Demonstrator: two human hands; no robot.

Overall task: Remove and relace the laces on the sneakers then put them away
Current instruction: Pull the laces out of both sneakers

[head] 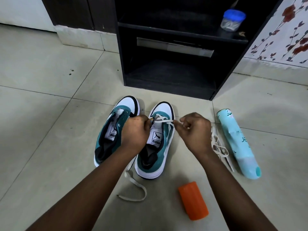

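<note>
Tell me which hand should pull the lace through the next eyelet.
Right, probably. The right hand already pinches the lace stretched across the right sneaker, while the left hand grips the other side at the eyelets.

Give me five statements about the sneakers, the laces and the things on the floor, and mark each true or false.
1. Both hands work on the right sneaker. True: the left hand and right hand each pinch its cream lace near the toe-end eyelets.
2. The left sneaker is fully laced. False: its eyelets show no lace.
3. A loose lace lies between the right sneaker and the aqua spray can. True.
4. The orange cylinder stands upright. False: it lies on its side on the tiled floor.
5. The sneakers sit inside the black shelf unit. False: they are on the floor in front of it.
</note>
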